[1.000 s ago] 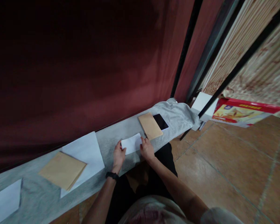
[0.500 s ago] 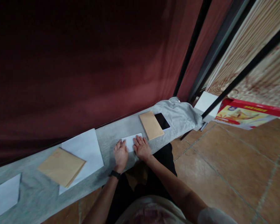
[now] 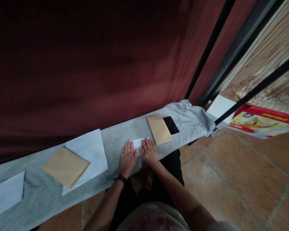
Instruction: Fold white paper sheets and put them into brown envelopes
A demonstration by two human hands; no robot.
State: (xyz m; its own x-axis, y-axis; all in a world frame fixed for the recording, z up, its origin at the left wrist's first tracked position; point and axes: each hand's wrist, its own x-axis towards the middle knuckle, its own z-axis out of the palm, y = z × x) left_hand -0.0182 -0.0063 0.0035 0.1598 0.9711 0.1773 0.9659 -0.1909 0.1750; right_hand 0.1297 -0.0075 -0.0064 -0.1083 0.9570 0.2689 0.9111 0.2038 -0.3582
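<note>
A small folded white paper (image 3: 138, 144) lies flat on the grey cloth in front of me. My left hand (image 3: 129, 158) rests on its left part, palm down with the fingers stretched out. On its right part lies my right hand (image 3: 149, 152), also flat with fingers extended. Both hands cover much of the paper, so its lower edge is partly hidden. Just beyond my right hand sits a brown envelope stack (image 3: 159, 129), which overlaps a dark-screened tablet or phone (image 3: 171, 125).
The narrow surface is draped in grey cloth (image 3: 118, 138). Leftward are brown envelopes (image 3: 65, 166) on large white sheets (image 3: 92, 150), plus another white sheet (image 3: 7, 194). A dark red curtain (image 3: 110, 80) hangs behind. A red-yellow box (image 3: 262, 120) and black poles stand at right.
My left hand has flattened, its fingers now stretched forward over the paper's left part. My right hand stays on the paper's right part. The view has shifted slightly.
</note>
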